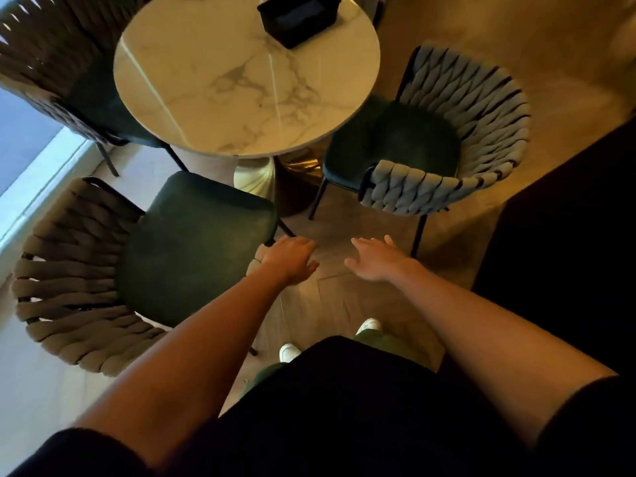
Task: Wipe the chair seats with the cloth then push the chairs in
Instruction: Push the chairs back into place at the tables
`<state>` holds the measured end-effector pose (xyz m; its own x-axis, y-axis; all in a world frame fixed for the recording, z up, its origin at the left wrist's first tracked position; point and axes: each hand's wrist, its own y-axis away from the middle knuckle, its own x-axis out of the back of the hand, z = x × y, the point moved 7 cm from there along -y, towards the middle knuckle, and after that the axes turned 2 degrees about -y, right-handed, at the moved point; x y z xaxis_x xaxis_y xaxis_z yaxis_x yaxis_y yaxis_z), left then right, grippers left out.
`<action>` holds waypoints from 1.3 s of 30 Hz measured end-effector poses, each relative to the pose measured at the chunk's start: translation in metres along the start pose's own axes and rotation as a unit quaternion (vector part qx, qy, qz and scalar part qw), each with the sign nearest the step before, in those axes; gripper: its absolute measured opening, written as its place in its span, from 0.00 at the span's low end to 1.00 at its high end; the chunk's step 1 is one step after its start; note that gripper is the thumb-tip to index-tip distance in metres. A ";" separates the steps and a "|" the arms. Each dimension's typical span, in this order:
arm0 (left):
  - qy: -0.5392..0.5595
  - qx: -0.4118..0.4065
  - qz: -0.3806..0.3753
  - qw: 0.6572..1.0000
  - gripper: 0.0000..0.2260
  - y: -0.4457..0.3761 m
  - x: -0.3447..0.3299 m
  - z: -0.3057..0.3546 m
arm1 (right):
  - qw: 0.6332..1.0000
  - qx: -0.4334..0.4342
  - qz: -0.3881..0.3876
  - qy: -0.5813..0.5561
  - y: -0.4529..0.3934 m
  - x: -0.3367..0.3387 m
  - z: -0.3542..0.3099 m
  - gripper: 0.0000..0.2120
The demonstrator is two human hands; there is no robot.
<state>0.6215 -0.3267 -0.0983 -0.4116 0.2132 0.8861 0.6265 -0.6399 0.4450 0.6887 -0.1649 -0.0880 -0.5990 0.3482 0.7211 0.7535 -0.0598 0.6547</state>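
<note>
The near-left chair has a dark green seat (196, 242) and a beige woven back (65, 270), and stands pulled out from the round marble table (213, 98). My left hand (290, 258) rests on the end of its woven armrest (256, 261), fingers curled over it. My right hand (375, 259) hovers over the floor with fingers spread, holding nothing. The right chair (475, 108) has a grey woven back and a green seat (389, 142) partly under the table. No cloth is visible.
A third woven chair (51, 53) stands at the back left, tucked in. A black box (297, 17) sits on the table's far side. The gold table base (261, 173) is between the chairs. A dark sofa-like mass (568, 235) fills the right. My white shoes (370, 325) stand on wood floor.
</note>
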 end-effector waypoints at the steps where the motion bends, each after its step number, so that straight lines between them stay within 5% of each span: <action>1: -0.010 -0.019 -0.004 1.000 0.24 -0.008 0.003 0.010 | 1.000 -0.007 0.008 -0.008 0.002 0.004 0.011 0.33; 9: -0.020 -0.083 0.000 0.996 0.22 -0.107 0.036 0.076 | 0.994 -0.053 0.054 -0.081 -0.010 0.049 0.125 0.33; 17: 0.024 -0.058 0.020 0.998 0.23 -0.234 0.066 0.138 | 0.989 0.001 0.127 -0.082 -0.087 0.128 0.237 0.29; 25: -0.048 -0.051 -0.009 0.997 0.32 -0.340 0.054 0.177 | 0.999 0.030 0.015 0.018 -0.156 0.136 0.299 0.34; 31: -0.097 -0.044 -0.032 0.994 0.25 -0.369 0.043 0.183 | 0.999 0.036 -0.015 0.029 -0.167 0.131 0.308 0.20; 39: -0.087 -0.039 -0.021 0.995 0.22 -0.347 0.035 0.216 | 0.996 0.037 -0.010 0.076 -0.136 0.126 0.324 0.20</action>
<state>0.5327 0.0616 -0.1938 -0.3112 0.3619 0.8787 0.5544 -0.6818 0.4772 0.5984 0.1907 -0.1597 -0.6437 0.2018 0.7382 0.7559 0.0170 0.6545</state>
